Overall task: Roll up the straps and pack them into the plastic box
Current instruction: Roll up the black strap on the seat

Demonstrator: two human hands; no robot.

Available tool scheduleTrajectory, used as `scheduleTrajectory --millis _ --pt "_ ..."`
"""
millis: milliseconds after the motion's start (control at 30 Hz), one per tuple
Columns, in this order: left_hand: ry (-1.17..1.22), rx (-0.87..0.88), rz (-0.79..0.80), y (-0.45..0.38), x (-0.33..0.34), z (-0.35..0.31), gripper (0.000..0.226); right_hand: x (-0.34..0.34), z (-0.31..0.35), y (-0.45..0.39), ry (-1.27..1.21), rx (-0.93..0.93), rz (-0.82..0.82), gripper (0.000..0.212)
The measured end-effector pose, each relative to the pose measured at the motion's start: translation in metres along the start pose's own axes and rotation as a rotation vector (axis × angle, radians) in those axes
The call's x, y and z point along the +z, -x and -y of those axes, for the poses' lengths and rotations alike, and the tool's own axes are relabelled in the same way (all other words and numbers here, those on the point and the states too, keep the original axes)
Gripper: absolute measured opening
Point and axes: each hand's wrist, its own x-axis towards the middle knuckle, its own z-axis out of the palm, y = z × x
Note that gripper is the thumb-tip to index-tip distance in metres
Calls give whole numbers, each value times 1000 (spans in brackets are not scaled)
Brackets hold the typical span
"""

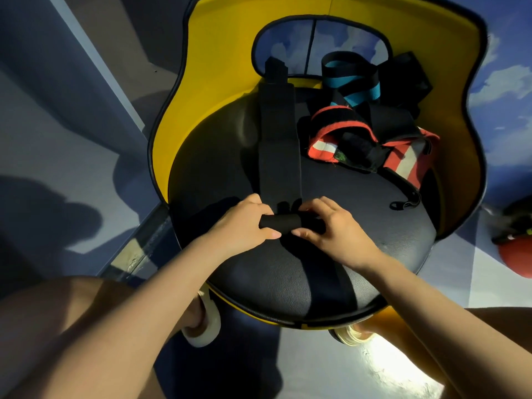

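A wide black strap [277, 139] lies lengthwise on the black round seat [288, 277] of a yellow chair. Its near end is rolled into a small tight cylinder [283, 223]. My left hand [244, 226] grips the left end of that roll, and my right hand [336, 226] pinches its right end. At the back right of the seat lies a pile of other straps: a red and white one [403, 162], a black and teal one [354, 82], and dark ones [414, 73]. No plastic box is in view.
The yellow chair back [218, 67] curves around the seat's far side. A small black loop [406, 204] trails from the pile. A red round object [515, 254] sits at the right edge. My knees and sandals [201, 326] are below the seat.
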Motion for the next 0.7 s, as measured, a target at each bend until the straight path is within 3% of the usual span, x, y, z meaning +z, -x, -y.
scheduleTrajectory --millis 100,300,567,700 --pt "78 -72 -87 2 6 -2 46 8 4 7 -111 175 -173 41" --pt "115 -95 -225 16 21 -8 53 12 7 10 -133 168 -214 33" --pt "-35 -2 -121 7 16 -3 45 14 3 9 -77 88 -86 46" --pt "-55 10 -49 4 11 -3 47 9 3 7 -41 32 -45 42"
